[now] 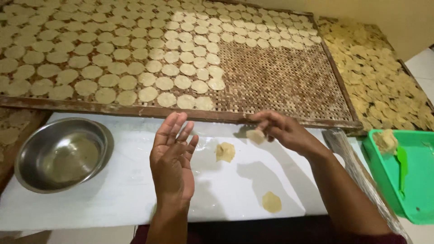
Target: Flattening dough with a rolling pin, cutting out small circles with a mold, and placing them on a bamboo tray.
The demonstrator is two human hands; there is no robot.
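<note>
Head view, we look down at a white plastic-covered work board (113, 190). Our left hand (172, 156) is open, fingers spread and raised, palm turned toward the middle, holding nothing; it hovers just left of a pale yellow lumpy piece of flattened dough (225, 152) lying on the sheet. Our right hand (282, 131) pinches a small pale dough disc (256, 136) between thumb and fingertips, held just above the board near the front edge of the tray. A second thin round dough disc (271, 202) lies flat on the board closer to us, well apart from both hands. Behind the board sits a large woven bamboo drying tray with a wooden frame (280, 81), mostly filled with rows of round pale dough discs (126, 63); its right front part is bare weave. Left on the board: a round steel bowl (61, 153). Right: a green plastic tray (418, 180) with a lump of dough (385, 141) and a green spatula (402, 167). Far right, another tray of dried yellow discs (379, 77).
</note>
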